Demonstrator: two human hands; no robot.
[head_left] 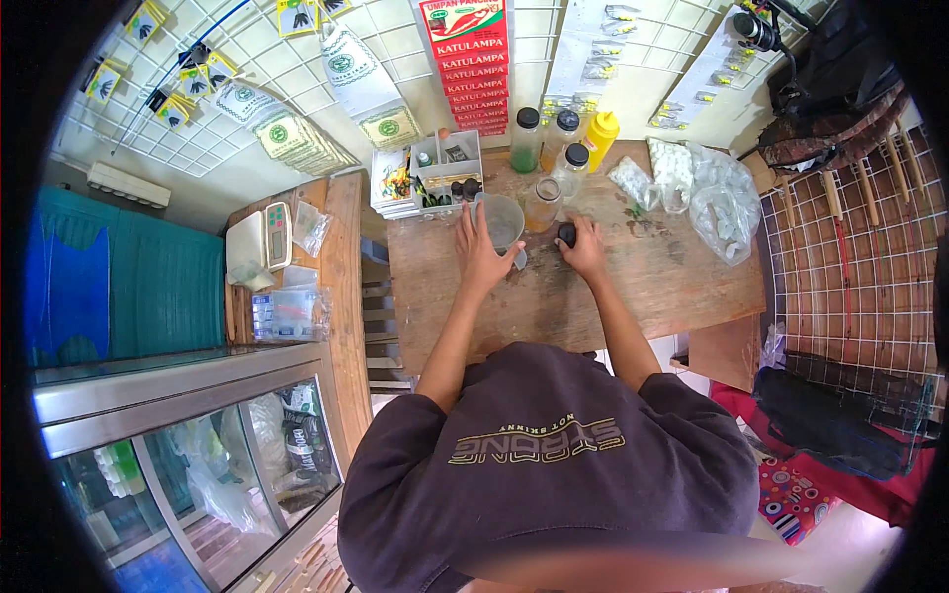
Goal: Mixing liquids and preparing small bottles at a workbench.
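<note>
On the wooden table, my left hand [481,253] is wrapped around the near left side of a clear plastic cup [506,219] with a small handle or spout toward me. Fingers of my right hand [585,249] close on a black bottle cap [566,233] at the tabletop. Between and just beyond both hands stands an uncapped clear bottle [543,206], its contents hard to make out. Behind it are a black-capped bottle [571,170], another with brownish contents [560,140] and one with green contents [526,143]. A yellow squeeze bottle [601,140] stands at their right.
A white divided organizer [427,176] with small items sits at the table's back left. Clear bags of white pieces [672,176] lie at the back right. Further left, a digital scale [261,242] rests on a side table beside a glass display case [213,465].
</note>
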